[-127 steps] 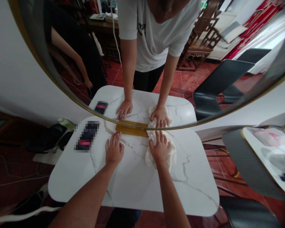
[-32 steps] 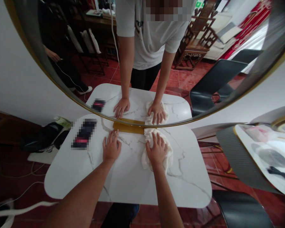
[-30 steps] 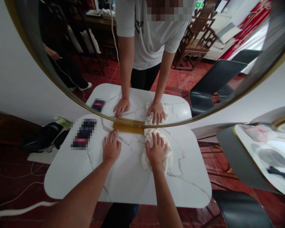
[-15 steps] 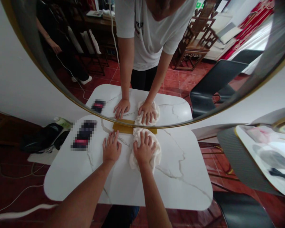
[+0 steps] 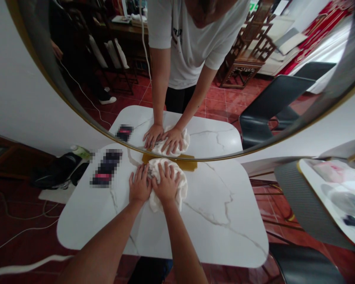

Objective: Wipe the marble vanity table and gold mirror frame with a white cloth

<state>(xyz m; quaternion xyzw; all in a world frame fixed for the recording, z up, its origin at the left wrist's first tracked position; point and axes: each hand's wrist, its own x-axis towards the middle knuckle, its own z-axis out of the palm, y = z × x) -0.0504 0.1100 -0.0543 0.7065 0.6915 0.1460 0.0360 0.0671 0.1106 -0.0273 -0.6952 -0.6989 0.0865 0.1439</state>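
Observation:
A crumpled white cloth (image 5: 182, 189) lies on the white marble-patterned table (image 5: 215, 236). My right hand (image 5: 166, 184) presses flat on top of it with the fingers spread. Just to the left, my left hand (image 5: 140, 185) rests palm down, its fingers stretched out and apart. Its thumb side meets the cloth's left edge and lies close to my right thumb. Whatever is beneath both palms is hidden. The large mirror (image 5: 195, 98) reflects both hands and the cloth.
A pixelated dark phone-like item (image 5: 106, 167) lies at the table's left. The mirror's gold frame (image 5: 106, 142) and a gold plate (image 5: 189, 163) are at the far edge. A black chair (image 5: 304, 264) stands at right; a black bag (image 5: 55, 169) sits at left.
My right hand has slid left with the cloth, up against my left hand. The left hand has stayed nearly in place. The view has shifted slightly.

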